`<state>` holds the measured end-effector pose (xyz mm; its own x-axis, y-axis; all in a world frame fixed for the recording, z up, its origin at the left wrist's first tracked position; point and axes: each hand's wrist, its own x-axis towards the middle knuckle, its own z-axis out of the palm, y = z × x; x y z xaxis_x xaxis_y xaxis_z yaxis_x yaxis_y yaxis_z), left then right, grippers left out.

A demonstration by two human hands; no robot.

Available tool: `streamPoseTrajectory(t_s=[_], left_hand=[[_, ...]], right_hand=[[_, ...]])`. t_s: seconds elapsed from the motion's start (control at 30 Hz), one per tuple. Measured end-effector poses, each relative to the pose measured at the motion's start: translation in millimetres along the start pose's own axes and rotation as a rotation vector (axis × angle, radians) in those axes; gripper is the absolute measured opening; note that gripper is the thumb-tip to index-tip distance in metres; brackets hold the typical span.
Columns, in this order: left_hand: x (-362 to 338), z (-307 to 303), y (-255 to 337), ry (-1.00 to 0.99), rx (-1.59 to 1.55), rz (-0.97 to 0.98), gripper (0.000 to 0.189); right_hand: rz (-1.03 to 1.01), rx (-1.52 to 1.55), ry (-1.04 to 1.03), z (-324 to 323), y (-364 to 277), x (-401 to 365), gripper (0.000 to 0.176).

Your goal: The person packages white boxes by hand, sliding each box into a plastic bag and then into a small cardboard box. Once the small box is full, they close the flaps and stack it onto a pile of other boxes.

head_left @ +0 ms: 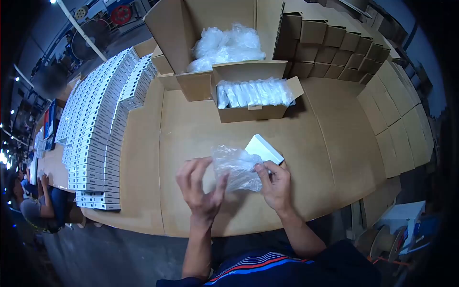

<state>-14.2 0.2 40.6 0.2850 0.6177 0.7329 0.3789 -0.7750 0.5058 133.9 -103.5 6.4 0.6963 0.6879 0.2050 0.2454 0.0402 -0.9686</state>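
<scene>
A clear, crinkled plastic bag (234, 167) is pinched at its right side between the thumb and fingers of my right hand (275, 185). My left hand (201, 186) is at the bag's left side, with thumb and fingers spread apart. A small white box (264, 149) lies on the cardboard-covered table (205, 124) just past the bag, partly hidden by it and by my right hand. Farther back stands an open cardboard carton (253, 114) with a row of plastic-wrapped packs (253, 93) in it.
Stacked white boxes (98, 129) rise along the left. A large open carton (167, 33) at the back holds loose plastic bags (229, 45). Brown cartons are stacked at the back right (330, 45) and right edge (397, 119). A person (43, 205) is at the far left.
</scene>
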Motion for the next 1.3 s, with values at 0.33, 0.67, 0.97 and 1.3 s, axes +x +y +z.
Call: streamPoseTrajectory(t_s=[0.33,0.67,0.97,1.3], left_hand=[[30,10,1,-0.611,-0.364,-0.002,0.016],[32,15,-16,-0.490,-0.538,-0.362,0.013],[-25,22,-53,-0.198,-1.048,-0.685,0.077],[-29,20,-19,-0.477,-0.618,-0.649,0.032]], right_hand=[[-0.220,-0.177,-0.173,-10,-17,3,0.017],[0.041,-0.209,-0.587,-47,-6,6,0.021],[-0.009,-0.099,-0.339,-30,13,6,0.027],[0.287,0.234,-0.402,-51,7,20,0.028]])
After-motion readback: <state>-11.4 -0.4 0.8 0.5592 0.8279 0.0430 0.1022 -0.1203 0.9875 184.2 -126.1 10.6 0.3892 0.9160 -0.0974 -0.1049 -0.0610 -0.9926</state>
